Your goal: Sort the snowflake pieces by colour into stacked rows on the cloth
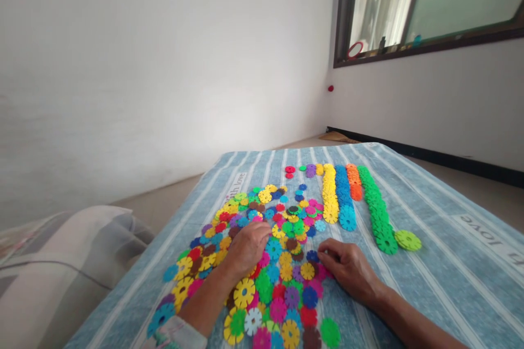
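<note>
A person's left hand [248,248] rests palm-down on a sprawling heap of multicoloured plastic snowflake discs [272,251], its fingers pressed together and curled over the pieces; whether they hold one cannot be told from this view. The right hand [347,267], at 3 o'clock from the left, draws thumb and forefinger together at a navy disc [312,256], apparently a pinch, though the fingers partly hide the piece.

At 1 o'clock from the heap, sorted discs stand in side-by-side rows: a yellow row [329,193], a blue row [345,196], an orange row [354,181] and a green row [379,210], with a lime-green disc [408,240] just beside the green row's near end. Two red discs [290,172] lie at 12 o'clock. All of it sits on a blue striped bedcover [446,267] (printed with the word "love"). Grey striped bedding [53,262] bulges at 9 o'clock, and a window [409,5] sits high at 1 o'clock.
</note>
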Tool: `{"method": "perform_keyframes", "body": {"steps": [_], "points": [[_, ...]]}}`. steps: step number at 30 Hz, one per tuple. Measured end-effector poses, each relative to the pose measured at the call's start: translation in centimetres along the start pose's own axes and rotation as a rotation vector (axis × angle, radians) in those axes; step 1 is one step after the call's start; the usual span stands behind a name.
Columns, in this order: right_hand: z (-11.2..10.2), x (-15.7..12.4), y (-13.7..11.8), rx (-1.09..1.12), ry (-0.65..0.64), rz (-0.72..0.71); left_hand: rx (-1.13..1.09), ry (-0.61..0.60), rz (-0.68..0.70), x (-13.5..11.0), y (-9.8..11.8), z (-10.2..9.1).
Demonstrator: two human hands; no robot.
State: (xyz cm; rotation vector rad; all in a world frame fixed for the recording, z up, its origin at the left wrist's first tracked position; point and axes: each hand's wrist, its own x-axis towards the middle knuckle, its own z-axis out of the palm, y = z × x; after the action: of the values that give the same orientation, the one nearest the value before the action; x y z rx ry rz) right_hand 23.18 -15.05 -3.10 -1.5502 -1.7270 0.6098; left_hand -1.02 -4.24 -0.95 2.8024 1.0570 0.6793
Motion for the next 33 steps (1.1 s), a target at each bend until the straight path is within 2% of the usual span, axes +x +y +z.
{"method": "perform_keyframes", "body": {"steps": [6,14,20,27,33], "points": [[0.0,-0.1,0.3,-0.012,-0.014,0.003,-0.029,0.029,-0.034,-0.3,-0.1,0.0],[-0.2,-0.4,0.5,-0.014,-0.026,0.003,0.045,-0.027,-0.063,-0.5,-0.3,0.2],[-0.3,-0.5,0.4,-0.006,-0.037,0.009,-0.042,0.059,-0.009,-0.4,0.1,0.3],[-0.3,-0.4,0.3,-0.016,-0.029,0.003,-0.063,-0.082,-0.003,-0.3,0.8,-0.6],[-0.4,-0.3,0.0,0.004,-0.009,-0.005,-0.229,-0.073,-0.108,-0.1,1.3,-1.1]]}}
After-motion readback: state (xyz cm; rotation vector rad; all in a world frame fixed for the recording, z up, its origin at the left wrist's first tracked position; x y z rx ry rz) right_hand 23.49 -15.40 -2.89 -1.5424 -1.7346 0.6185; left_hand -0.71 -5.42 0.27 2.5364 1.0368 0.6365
